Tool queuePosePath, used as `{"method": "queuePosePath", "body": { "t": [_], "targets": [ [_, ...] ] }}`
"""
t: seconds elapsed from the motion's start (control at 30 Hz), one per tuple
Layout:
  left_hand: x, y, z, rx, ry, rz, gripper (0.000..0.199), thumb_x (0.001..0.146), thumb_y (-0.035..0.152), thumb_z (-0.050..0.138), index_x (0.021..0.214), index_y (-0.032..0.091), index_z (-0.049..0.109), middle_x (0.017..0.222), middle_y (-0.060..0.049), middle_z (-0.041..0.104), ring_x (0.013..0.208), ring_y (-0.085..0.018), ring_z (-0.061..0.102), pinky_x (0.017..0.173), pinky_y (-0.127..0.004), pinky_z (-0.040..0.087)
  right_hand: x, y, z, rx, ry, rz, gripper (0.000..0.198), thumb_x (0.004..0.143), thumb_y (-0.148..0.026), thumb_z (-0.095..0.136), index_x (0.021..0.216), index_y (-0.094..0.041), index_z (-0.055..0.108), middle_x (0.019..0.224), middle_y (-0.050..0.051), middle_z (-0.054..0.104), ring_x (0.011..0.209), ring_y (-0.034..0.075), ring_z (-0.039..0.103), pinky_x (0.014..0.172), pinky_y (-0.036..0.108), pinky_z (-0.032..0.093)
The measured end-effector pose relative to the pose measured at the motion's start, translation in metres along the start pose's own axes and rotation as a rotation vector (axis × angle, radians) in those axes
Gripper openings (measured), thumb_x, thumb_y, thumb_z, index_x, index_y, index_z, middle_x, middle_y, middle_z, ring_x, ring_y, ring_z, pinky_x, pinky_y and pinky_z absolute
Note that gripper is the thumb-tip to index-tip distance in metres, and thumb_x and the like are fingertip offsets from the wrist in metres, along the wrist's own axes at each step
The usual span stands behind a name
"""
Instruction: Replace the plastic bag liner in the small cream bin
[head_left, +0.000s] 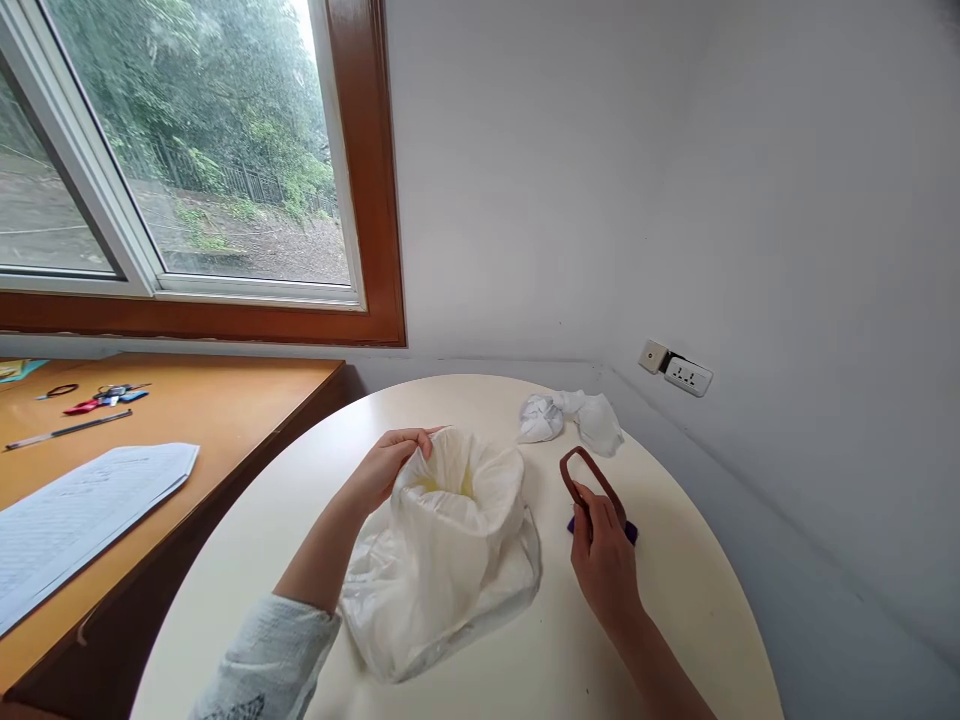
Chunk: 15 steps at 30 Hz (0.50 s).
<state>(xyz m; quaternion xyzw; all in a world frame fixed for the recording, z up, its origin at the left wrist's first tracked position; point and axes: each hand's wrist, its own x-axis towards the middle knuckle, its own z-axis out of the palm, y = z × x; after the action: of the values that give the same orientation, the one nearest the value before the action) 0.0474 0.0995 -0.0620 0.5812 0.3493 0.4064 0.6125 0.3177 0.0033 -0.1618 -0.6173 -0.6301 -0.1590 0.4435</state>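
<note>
A white plastic bag [450,580] stands on the round table with its mouth gaping upward. Something yellow [466,482] shows down inside it, too hidden to name. My left hand [390,465] pinches the left part of the bag's rim. To the right of the bag, my right hand [602,540] is closed on a brown loop-shaped object [609,482], an elongated frame with rounded corners. A dark purple piece [631,532] sticks out on both sides under that hand; whether it is joined to the brown loop I cannot tell.
A knotted white bag [598,420] lies near the far right edge of the round table [300,510]. On the wooden desk [247,385] at left are papers [112,500], a pen [67,430] and keys [112,395]. A wall socket [688,376] is at right.
</note>
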Motion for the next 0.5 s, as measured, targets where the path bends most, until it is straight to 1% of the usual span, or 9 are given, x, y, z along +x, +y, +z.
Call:
{"method": "queuePosePath", "body": {
  "t": [0.07,0.17,0.23,0.3,0.43,0.5],
  "targets": [
    [0.002,0.001,0.0,-0.026,-0.003,-0.008,0.01,0.068,0.02,0.048,0.062,0.016,0.055,0.116,-0.008,0.06,0.1,-0.026,0.057,0.07,-0.03,0.047,0.0,-0.002,-0.001,0.045,-0.016,0.006,0.026,0.091,-0.025,0.036,0.108,-0.014,0.051,0.09,0.009,0.06,0.085,0.018,0.058,0.072,0.03,0.048],
    [0.0,0.006,0.0,-0.02,-0.015,0.004,0.014,0.074,0.029,0.05,0.077,0.017,0.058,0.121,-0.01,0.057,0.111,-0.026,0.052,0.082,-0.034,0.046,-0.001,-0.004,-0.002,0.106,-0.047,0.019,0.022,0.091,-0.025,0.036,0.102,-0.015,0.052,0.087,0.008,0.06,0.083,0.018,0.058,0.071,0.03,0.048],
    [-0.004,0.013,-0.001,0.039,0.0,0.01,0.023,0.076,0.037,0.053,0.09,0.02,0.058,0.124,-0.009,0.054,0.113,-0.026,0.051,0.085,-0.035,0.045,-0.001,-0.004,-0.001,0.14,-0.052,0.035,0.021,0.091,-0.025,0.035,0.1,-0.016,0.052,0.086,0.008,0.059,0.08,0.018,0.057,0.071,0.031,0.048],
    [-0.01,0.021,-0.004,0.143,0.033,0.004,0.032,0.077,0.043,0.054,0.101,0.023,0.056,0.126,-0.008,0.053,0.112,-0.025,0.051,0.087,-0.036,0.045,-0.002,-0.005,-0.001,0.182,-0.051,0.068,0.021,0.091,-0.026,0.035,0.099,-0.017,0.052,0.085,0.008,0.059,0.079,0.018,0.057,0.07,0.031,0.047],
    [-0.021,0.033,-0.011,0.329,0.096,0.013,0.035,0.078,0.046,0.054,0.106,0.025,0.054,0.125,-0.007,0.051,0.112,-0.023,0.051,0.093,-0.038,0.042,-0.001,-0.003,-0.001,0.271,-0.048,0.185,0.02,0.09,-0.03,0.038,0.098,-0.017,0.051,0.089,0.009,0.059,0.081,0.018,0.058,0.07,0.032,0.048],
    [-0.024,0.036,-0.013,0.395,0.126,0.032,0.035,0.079,0.046,0.052,0.107,0.025,0.055,0.126,-0.007,0.05,0.113,-0.023,0.05,0.095,-0.04,0.04,0.005,-0.002,-0.005,0.3,-0.064,0.21,0.02,0.089,-0.031,0.039,0.098,-0.018,0.052,0.091,0.009,0.06,0.081,0.018,0.058,0.07,0.032,0.049]
  ]
}}
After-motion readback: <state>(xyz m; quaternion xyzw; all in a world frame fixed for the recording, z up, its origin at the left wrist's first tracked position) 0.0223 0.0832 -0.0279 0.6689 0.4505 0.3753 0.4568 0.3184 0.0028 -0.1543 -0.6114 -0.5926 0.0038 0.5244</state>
